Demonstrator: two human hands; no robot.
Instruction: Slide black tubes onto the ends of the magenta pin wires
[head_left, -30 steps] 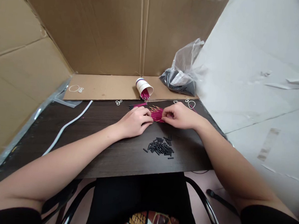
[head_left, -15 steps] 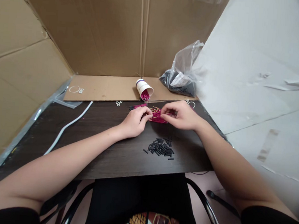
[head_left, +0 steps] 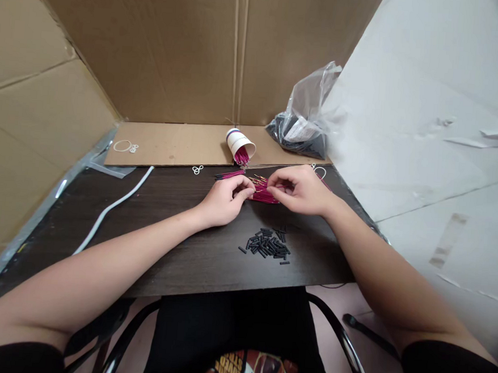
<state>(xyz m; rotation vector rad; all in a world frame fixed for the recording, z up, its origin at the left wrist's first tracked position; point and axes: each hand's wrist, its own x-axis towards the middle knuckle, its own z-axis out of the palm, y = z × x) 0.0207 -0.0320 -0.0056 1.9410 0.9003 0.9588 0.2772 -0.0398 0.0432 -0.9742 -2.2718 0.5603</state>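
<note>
A fan of thin magenta wires (head_left: 260,189) with gold tips lies on the dark table (head_left: 177,244), between my two hands. My left hand (head_left: 223,200) rests on the table with curled fingers pinching the wires' left side. My right hand (head_left: 300,189) is raised a little, thumb and fingers pinched on the wires' right ends. A pile of several short black tubes (head_left: 267,246) sits just in front of both hands. Behind them a white paper cup (head_left: 239,144) lies tipped over, more magenta wires spilling from it.
A clear plastic bag (head_left: 305,122) of black parts stands at the back right. A cardboard sheet (head_left: 170,144) covers the table's rear, with cardboard walls behind and left. A white strip (head_left: 111,208) lies on the left. Small white rings (head_left: 197,170) are scattered about.
My right hand lifted slightly off the table and moved a little back, still pinching the wires. My left hand drew its fingers in and shifted slightly back.
</note>
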